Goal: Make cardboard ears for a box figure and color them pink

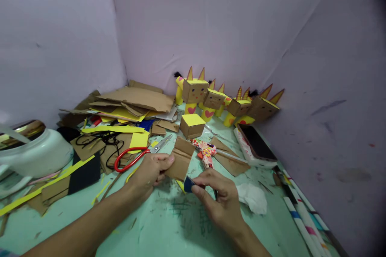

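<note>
Both forearms lie over the green surface. Left hand fingers pinch a folded cardboard piece; right hand fingers clamp a small blue piece. Pale walls enclose the corner.

This is a home craft corner — a small makeshift worktable pushed into the angle of two plain lilac walls. The pale green tabletop is scuffed with pen marks and strewn with offcuts. A heap of cardboard sheets and yellow paper strips lies at the back left, with red-handled scissors in front of it. Along the wall stands a row of finished cardboard box figures with yellow bodies, pointed ears and pink hearts — handmade toys, not shop goods. A phone and a white lidded jar sit among the scraps, everyday household things rather than workshop equipment.
</note>
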### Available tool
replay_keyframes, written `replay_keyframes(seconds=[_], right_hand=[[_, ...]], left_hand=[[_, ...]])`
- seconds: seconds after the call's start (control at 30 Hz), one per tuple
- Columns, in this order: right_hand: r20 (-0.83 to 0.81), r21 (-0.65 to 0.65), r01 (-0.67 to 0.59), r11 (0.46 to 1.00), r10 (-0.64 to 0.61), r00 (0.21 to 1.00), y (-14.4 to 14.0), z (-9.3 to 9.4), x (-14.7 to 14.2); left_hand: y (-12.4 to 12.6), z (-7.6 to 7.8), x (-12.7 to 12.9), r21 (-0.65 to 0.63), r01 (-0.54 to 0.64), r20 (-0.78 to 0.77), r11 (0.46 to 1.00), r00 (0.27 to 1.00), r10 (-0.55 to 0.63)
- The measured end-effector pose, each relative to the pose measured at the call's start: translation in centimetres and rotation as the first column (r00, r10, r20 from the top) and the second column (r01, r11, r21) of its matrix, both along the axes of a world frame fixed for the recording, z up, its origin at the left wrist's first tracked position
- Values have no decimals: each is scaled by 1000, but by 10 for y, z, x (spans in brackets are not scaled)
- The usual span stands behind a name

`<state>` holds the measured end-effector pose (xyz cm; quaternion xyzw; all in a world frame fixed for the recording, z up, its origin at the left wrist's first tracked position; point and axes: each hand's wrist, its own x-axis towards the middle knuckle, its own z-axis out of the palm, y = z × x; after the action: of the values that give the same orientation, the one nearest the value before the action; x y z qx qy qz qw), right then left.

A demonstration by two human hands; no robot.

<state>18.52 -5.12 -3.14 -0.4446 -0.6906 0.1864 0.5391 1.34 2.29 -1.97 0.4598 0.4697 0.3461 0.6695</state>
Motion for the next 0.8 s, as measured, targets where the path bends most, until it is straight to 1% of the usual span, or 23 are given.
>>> replay_keyframes(seconds=[0.07, 0.1, 0.13, 0.2, 0.27, 0.3, 0.37, 0.43, 0.57, 0.7, 0.8], right_hand=[[-114, -158, -8, 987, -10, 993, 1, -1, -2], [-172, -244, -6, 970, -37, 984, 2, -2, -4], [-233, -334, -10, 942, -72, 970, 2, -2, -5], [-355, -492, -37, 870, -161, 921, 4, -4, -8], [-440, -587, -76, 806, -240, 865, 4, -4, -11], [-460, -614, -88, 784, -265, 847, 4, -5, -13], [-460, -640, -82, 764, -295, 837, 4, -5, -14], [-436, -645, -48, 763, -316, 843, 5, -5, -14], [-401, -630, 3, 777, -329, 855, 6, -8, -13], [-368, -579, 69, 812, -336, 867, 8, -15, -15], [-432, -564, 46, 825, -342, 834, 7, -14, -17]], left_hand=[[-1, -1, 3, -2, -6, 7, 1000, 1000, 6], [-2, -1, 4, 6, -11, 16, 1000, 1000, 11], [-4, -2, 6, 16, -16, 27, 1000, 1000, 16], [-7, -2, 8, 40, -20, 47, 999, 999, 18], [-11, -2, 9, 82, 17, 21, 996, 1000, -19], [-13, -2, 10, 108, 43, -5, 993, 999, -43], [-16, -3, 10, 153, 87, -47, 984, 996, -80], [-19, -4, 11, 173, 100, -55, 980, 994, -92], [-19, -5, 13, 186, 122, -37, 975, 992, -117], [-19, -5, 14, 213, 109, 16, 971, 993, -115], [-20, -4, 15, 205, 95, 33, 974, 994, -104]])
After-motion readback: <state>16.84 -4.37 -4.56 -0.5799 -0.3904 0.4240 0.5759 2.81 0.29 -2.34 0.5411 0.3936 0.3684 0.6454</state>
